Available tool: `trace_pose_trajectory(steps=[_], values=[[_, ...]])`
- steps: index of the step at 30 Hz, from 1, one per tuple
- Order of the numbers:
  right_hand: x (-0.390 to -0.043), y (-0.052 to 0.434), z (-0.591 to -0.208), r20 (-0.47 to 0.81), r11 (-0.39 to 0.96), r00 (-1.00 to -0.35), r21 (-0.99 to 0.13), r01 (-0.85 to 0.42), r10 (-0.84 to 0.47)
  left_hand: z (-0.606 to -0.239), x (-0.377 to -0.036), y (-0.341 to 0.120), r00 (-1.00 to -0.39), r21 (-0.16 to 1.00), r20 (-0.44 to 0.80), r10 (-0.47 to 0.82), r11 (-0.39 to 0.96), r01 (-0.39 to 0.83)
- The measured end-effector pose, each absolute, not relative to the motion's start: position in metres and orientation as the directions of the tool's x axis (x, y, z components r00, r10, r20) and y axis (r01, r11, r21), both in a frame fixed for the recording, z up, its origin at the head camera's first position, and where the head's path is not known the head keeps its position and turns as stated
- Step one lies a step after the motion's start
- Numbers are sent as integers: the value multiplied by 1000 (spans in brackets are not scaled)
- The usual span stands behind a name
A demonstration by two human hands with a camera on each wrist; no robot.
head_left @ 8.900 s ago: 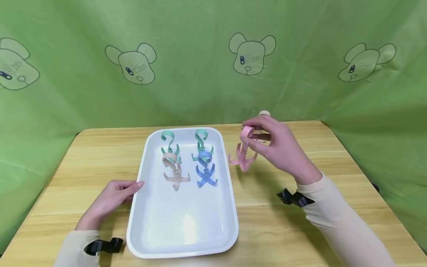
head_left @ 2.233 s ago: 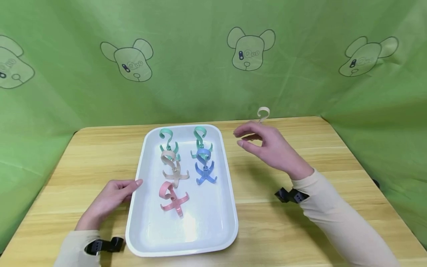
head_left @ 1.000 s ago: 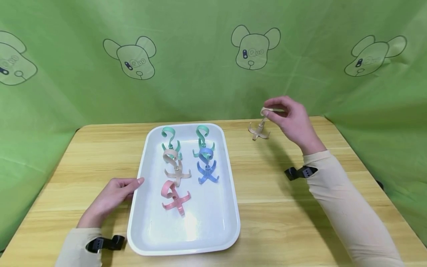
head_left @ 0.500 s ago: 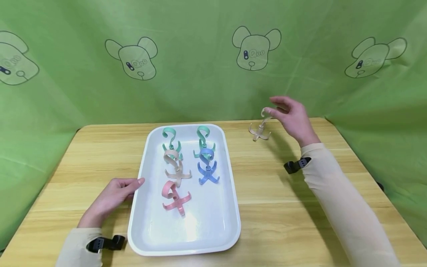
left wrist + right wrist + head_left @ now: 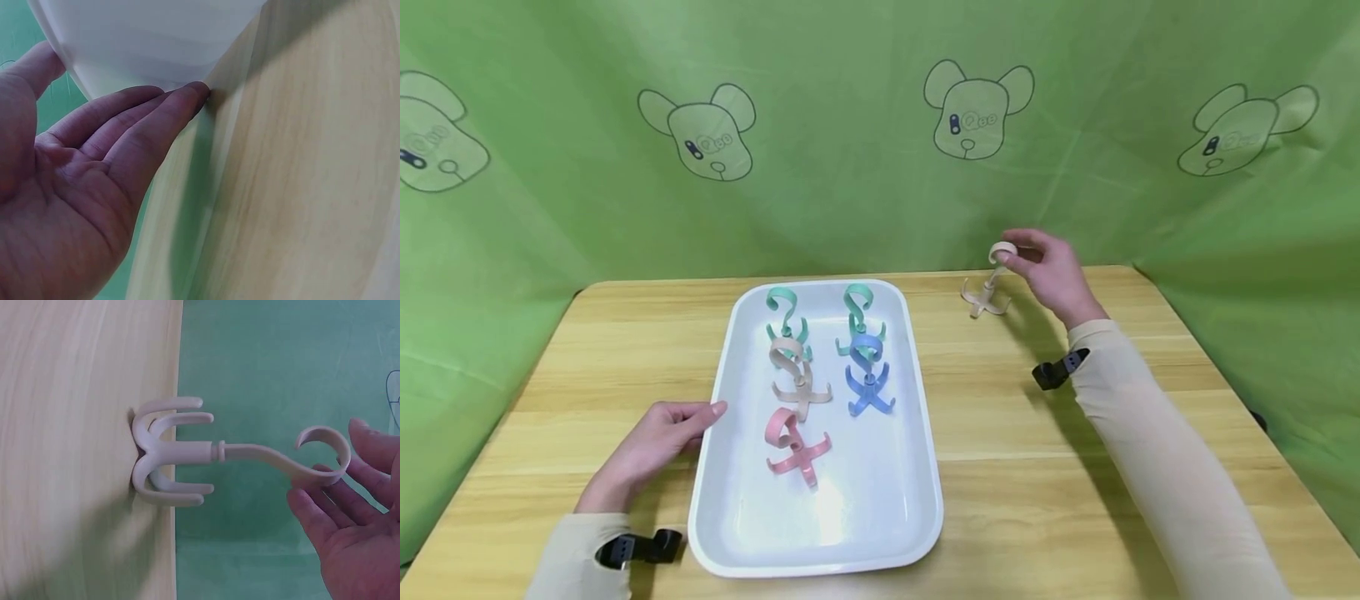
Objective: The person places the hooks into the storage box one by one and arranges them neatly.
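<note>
A beige multi-arm hook hanger point(image 5: 987, 293) stands upright on the table at the back right. My right hand point(image 5: 1051, 271) is at its curled top, fingers spread around the loop. In the right wrist view, relaxed fingers point(image 5: 306, 509) lie behind the loop, seeming to touch it, and the thumb is slightly apart. My left hand point(image 5: 658, 437) pinches the left rim of the white tray point(image 5: 925, 492), thumb on the rim and fingers against the outer wall. Inside the tray stand two green hangers point(image 5: 786, 325), a beige one, a blue hanger point(image 5: 868, 387) and a pink hanger point(image 5: 797, 450).
The wooden table point(image 5: 1037, 517) meets a green curtain point(image 5: 835, 167) with printed bear heads close behind the standing hanger. A black strap camera point(image 5: 1060, 369) is on the right wrist, and another on the left.
The pink hanger has gone from the right hand into the tray. My right hand then moved back to the beige hanger, pinched its top, loosened, and the loop has since turned. The left hand stays put.
</note>
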State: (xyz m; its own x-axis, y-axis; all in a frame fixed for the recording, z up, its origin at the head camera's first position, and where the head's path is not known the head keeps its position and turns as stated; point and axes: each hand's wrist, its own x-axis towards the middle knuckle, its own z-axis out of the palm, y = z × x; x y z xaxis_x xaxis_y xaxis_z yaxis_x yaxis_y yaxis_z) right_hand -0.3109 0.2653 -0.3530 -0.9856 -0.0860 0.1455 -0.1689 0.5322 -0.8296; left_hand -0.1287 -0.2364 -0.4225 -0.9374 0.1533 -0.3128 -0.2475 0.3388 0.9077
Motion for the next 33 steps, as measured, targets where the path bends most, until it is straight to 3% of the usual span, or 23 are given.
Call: trace_pose_trajectory(steps=[17, 33], values=[[-310, 274, -358, 181, 581, -979, -789, -201, -93, -422, -130, -236, -932, 901, -330, 150, 346, -263], [-289, 266, -340, 240, 589, -965, -767, -257, -108, -424, -129, -238, -936, 901, -322, 140, 350, -257]])
